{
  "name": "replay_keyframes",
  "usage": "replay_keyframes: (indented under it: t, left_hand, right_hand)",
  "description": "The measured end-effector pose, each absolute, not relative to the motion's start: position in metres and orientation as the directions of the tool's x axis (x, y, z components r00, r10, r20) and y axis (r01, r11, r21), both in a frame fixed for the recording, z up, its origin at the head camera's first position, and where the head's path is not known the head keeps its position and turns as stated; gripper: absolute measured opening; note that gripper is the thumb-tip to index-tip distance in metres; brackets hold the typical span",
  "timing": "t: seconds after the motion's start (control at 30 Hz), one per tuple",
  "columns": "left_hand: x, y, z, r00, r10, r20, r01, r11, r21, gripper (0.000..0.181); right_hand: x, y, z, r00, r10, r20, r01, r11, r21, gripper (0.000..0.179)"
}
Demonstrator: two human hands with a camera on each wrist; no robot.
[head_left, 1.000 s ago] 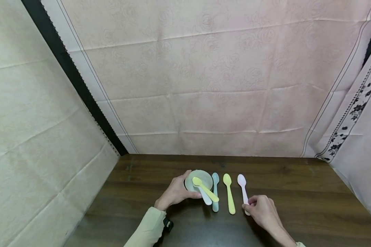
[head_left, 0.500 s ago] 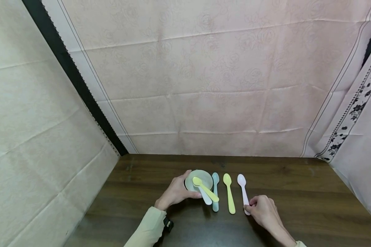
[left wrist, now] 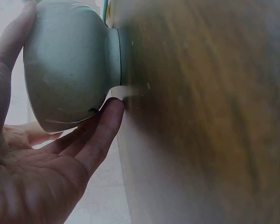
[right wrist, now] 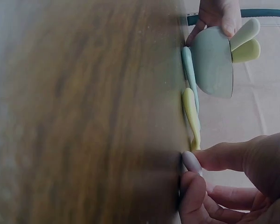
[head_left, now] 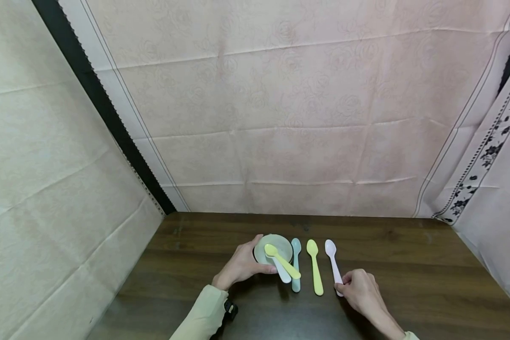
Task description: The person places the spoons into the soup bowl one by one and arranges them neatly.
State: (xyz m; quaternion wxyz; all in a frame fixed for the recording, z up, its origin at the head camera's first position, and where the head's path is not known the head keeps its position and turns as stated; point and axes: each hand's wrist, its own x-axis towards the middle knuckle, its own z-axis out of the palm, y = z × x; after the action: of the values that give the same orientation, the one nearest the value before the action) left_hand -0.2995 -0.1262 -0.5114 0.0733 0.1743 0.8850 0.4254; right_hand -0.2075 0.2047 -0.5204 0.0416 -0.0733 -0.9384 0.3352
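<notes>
My left hand [head_left: 242, 264] grips a pale green bowl [left wrist: 67, 65] by its side, thumb near and fingers behind; the bowl's foot is at the table. Two spoons lean in the bowl: a yellow spoon [head_left: 288, 267] crosses over a whitish spoon [head_left: 284, 274]. To the bowl's right lie a light blue spoon [head_left: 296, 259] and another yellow spoon [head_left: 316, 269], handles toward me. My right hand [head_left: 363, 293] pinches the handle end of a lavender spoon [head_left: 332, 259], which lies low at the table. In the right wrist view, thumb [right wrist: 224, 156] and index finger hold that handle.
The brown wooden table [head_left: 391, 245] runs back to a pale cloth wall [head_left: 280, 118]. Cloth also hangs at the left and right sides. A dark wrist strap [head_left: 231, 309] is on the left wrist.
The lavender spoon's bowl end has swung slightly left, with the right hand still pinching its handle. My left hand and the bowl have stayed in place.
</notes>
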Motion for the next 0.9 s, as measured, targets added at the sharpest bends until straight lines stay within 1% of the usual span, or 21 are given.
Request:
replay_keyframes:
  t: [0.17, 0.27, 0.9]
  left_hand:
    - [-0.2994, -0.1264, -0.5108, -0.928, 0.372, 0.015, 0.241, 0.571, 0.785, 0.119]
    - [-0.2990, -0.1265, -0.5102, -0.929, 0.369, 0.011, 0.237, 0.573, 0.785, 0.120]
    - [-0.2988, -0.1253, -0.5105, -0.934, 0.357, 0.000, 0.223, 0.585, 0.779, 0.119]
  right_hand:
    - [-0.2083, 0.2029, -0.5199, -0.987, 0.154, 0.042, 0.092, 0.767, -0.635, 0.015]
    - [-0.2066, 0.2007, -0.5146, -0.988, 0.151, 0.021, 0.102, 0.758, -0.644, 0.015]
    - [-0.2050, 0.2056, -0.5127, -0.982, 0.184, -0.040, 0.161, 0.707, -0.688, 0.010]
